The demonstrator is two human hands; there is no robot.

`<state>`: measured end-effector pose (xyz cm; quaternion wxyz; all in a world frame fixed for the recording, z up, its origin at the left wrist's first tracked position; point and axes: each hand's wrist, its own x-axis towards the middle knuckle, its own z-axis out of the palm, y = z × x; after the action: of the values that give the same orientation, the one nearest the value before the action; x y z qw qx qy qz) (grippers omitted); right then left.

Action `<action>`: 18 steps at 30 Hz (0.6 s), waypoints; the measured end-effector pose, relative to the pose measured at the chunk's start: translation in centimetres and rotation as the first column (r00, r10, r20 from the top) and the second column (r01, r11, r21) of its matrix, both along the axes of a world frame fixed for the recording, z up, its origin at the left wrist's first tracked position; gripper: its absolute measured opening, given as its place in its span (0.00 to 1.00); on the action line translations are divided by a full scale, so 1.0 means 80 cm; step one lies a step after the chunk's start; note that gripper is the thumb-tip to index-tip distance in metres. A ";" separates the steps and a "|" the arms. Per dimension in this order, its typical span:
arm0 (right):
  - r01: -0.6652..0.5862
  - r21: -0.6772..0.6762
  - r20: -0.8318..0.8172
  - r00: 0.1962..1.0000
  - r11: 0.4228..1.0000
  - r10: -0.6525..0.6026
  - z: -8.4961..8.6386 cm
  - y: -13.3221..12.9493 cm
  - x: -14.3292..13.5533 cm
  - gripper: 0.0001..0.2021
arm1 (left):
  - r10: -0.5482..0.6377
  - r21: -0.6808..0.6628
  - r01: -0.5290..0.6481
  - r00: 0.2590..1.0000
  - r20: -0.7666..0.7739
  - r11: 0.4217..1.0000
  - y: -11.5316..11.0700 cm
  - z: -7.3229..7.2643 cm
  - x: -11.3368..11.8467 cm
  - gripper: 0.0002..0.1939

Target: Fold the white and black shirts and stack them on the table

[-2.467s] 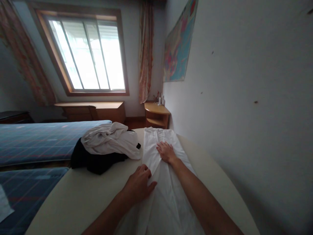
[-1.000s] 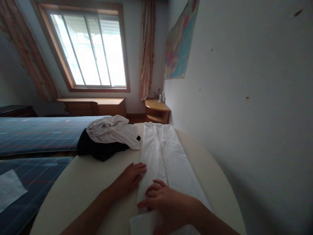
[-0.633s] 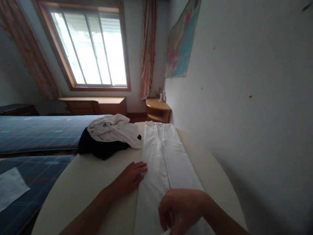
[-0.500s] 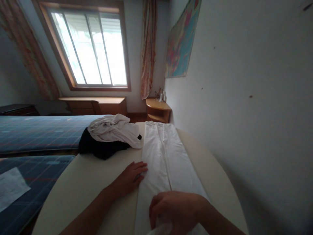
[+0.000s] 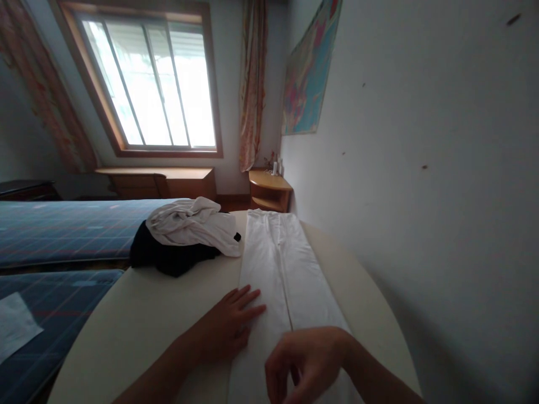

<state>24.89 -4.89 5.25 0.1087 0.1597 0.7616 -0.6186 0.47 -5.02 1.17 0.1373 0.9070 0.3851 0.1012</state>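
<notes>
White trousers [image 5: 269, 258] lie lengthwise on a round cream table [image 5: 138, 336], waistband at the far edge and legs side by side towards me. My left hand [image 5: 236, 320] rests at their left edge, fingers spread, fingertips on the left leg, holding nothing. Over the near part of the legs is my right hand [image 5: 309, 362], its fingers curled downward and apart, with a gap between thumb and fingers and nothing visible in it. The near ends of the legs run out of the picture below my right hand.
A heap of light grey cloth [image 5: 189, 221] and black cloth [image 5: 168, 258] sits at the table's far left. Blue plaid mattresses [image 5: 76, 230] lie left of it. A white wall [image 5: 421, 224] stands close on the right.
My left hand has slid slightly nearer and right, its fingers more spread. My right hand has let go of the white fabric it was pinching and its fingers have loosened.
</notes>
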 end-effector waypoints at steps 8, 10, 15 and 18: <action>0.460 0.726 -0.203 0.853 0.510 -0.480 -0.001 0.038 0.034 0.33 | 0.107 -0.064 -0.116 0.986 -0.124 0.991 -0.009 0.005 -0.001 0.34; 0.384 0.768 -0.070 0.846 0.512 -0.529 -0.013 0.045 0.036 0.45 | 0.088 -0.047 -0.096 0.984 -0.152 0.994 -0.014 0.004 0.002 0.35; 0.276 0.766 0.107 0.836 0.581 -0.539 -0.024 0.052 0.039 0.46 | -0.134 -0.061 0.127 0.984 -0.114 0.990 -0.035 0.012 0.023 0.46; 0.287 0.751 0.102 0.839 0.594 -0.535 -0.019 0.056 0.043 0.38 | -0.186 -0.047 0.182 0.977 -0.105 0.982 -0.044 0.019 0.036 0.49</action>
<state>28.34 -0.38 3.71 0.0117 0.4598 0.8520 -0.2500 3.37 -8.56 2.70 0.1416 0.9402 0.3082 0.0314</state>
